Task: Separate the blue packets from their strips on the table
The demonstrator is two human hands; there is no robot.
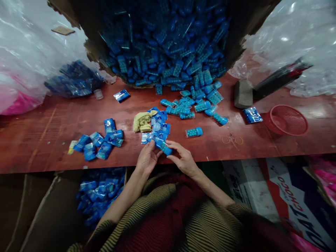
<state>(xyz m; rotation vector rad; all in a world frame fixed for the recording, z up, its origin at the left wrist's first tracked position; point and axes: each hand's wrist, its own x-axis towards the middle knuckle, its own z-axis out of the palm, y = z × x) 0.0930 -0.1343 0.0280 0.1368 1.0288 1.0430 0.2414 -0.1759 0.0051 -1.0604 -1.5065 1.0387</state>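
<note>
My left hand (146, 159) and my right hand (183, 159) meet at the near edge of the red table (39, 140). Together they hold a small blue capsule-shaped container (166, 149) partly inside a clear plastic sleeve (156, 140). The left hand's fingers pinch the sleeve and the right hand's fingers close on the container's end. Just beyond lies a stack of flat blue-printed sleeves (160, 126) beside a yellow cloth (141, 121). A single blue container (194, 132) lies to the right.
A torn cardboard box (168, 38) at the back spills blue containers (194, 103) onto the table. Bagged packs (101, 141) lie at the left, more fill a box (98, 192) under the table. A red basket (287, 120), grey block (243, 93) and plastic bags stand right.
</note>
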